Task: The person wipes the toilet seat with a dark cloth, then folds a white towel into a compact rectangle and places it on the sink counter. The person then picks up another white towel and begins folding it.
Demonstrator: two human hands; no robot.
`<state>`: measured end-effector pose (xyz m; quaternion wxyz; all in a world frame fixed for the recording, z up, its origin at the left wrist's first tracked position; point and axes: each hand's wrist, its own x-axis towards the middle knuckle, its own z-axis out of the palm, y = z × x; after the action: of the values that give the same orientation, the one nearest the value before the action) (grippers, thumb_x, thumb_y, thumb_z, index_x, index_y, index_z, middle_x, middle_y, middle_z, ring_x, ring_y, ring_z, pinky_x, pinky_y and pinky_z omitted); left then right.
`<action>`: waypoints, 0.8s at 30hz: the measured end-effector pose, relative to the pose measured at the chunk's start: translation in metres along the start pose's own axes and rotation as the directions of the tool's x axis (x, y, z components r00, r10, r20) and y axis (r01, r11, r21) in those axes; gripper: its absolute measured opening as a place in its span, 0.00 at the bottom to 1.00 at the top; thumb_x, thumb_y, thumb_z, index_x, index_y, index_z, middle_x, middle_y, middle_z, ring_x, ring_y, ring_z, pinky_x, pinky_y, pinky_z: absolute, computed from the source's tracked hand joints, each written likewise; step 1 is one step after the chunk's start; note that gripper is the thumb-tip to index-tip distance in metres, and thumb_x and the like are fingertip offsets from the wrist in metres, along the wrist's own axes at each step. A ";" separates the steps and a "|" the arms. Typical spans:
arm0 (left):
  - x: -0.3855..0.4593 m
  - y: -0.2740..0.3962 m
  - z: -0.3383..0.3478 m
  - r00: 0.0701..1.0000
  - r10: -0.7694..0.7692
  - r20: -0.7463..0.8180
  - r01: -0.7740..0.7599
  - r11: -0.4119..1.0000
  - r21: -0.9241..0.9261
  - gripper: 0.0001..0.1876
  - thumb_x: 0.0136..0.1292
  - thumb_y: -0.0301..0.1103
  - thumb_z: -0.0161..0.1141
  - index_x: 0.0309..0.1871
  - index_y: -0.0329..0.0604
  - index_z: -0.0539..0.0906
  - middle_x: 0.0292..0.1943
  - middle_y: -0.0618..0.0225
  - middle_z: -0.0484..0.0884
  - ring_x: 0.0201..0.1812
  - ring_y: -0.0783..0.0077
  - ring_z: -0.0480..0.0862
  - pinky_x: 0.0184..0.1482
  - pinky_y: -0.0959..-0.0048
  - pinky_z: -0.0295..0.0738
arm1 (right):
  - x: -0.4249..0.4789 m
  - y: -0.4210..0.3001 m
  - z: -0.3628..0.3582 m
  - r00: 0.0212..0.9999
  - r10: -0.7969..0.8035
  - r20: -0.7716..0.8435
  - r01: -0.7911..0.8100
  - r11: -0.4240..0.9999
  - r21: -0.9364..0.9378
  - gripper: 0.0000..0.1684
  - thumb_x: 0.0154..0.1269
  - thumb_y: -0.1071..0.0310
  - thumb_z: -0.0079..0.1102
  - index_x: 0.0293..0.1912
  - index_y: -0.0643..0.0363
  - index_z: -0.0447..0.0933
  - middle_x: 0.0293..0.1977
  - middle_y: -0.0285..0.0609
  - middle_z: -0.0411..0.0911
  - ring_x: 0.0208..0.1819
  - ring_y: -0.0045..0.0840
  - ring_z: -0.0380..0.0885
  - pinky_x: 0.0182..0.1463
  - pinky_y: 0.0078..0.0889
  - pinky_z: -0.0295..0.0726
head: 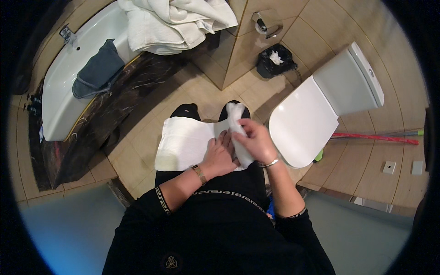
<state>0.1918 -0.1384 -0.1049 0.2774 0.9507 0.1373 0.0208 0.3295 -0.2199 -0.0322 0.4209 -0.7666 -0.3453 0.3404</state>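
A white towel (185, 141) is spread across in front of my body, above my dark trousers and shoes. My left hand (220, 154) lies flat on it near the middle, fingers spread and pointing away from me. Along the towel's right side runs a bunched or folded strip, slightly blurred. My right hand (256, 139) pinches that strip between thumb and fingers. The tips of the left fingers reach under or beside the fold, so they are partly hidden.
Far left, a grey cloth (99, 70) drapes over the white washbasin (56, 113). White towels (165, 31) are heaped at its far end. To the right stand a toilet (302, 123) with its lid down, a black-lined bin (275, 62) and a red pole (374, 137).
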 end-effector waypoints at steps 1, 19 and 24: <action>-0.001 -0.005 0.000 1.000 0.017 0.014 -0.014 0.986 -0.165 0.42 0.56 0.53 0.61 0.69 0.35 0.65 0.69 0.50 0.65 0.69 0.52 0.65 0.69 0.52 0.58 | 0.002 -0.005 0.014 0.997 -0.064 0.046 0.066 0.997 -0.051 0.21 0.64 0.69 0.66 0.55 0.63 0.77 0.34 0.39 0.84 0.32 0.17 0.78 0.38 0.22 0.78; -0.003 -0.025 0.005 0.978 0.101 -0.183 -0.164 0.914 -0.372 0.26 0.56 0.54 0.65 0.53 0.49 0.79 0.54 0.61 0.79 0.61 0.54 0.74 0.69 0.55 0.60 | 0.109 0.095 0.024 0.931 -0.308 0.197 0.303 0.951 0.056 0.15 0.75 0.62 0.54 0.50 0.61 0.81 0.52 0.41 0.79 0.55 0.22 0.75 0.61 0.25 0.70; -0.003 -0.016 0.000 0.962 0.115 -0.247 -0.210 0.891 -0.403 0.28 0.54 0.54 0.66 0.54 0.49 0.79 0.54 0.59 0.79 0.60 0.54 0.74 0.68 0.52 0.59 | 0.104 0.087 0.029 0.932 -0.352 0.086 0.312 0.901 0.300 0.13 0.73 0.63 0.57 0.43 0.64 0.80 0.39 0.36 0.77 0.43 0.21 0.74 0.51 0.26 0.73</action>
<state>0.1845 -0.1262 -0.1139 0.4586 0.8674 0.0781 0.1770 0.3823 -0.1587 -0.1447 0.5527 -0.6031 -0.4474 0.3614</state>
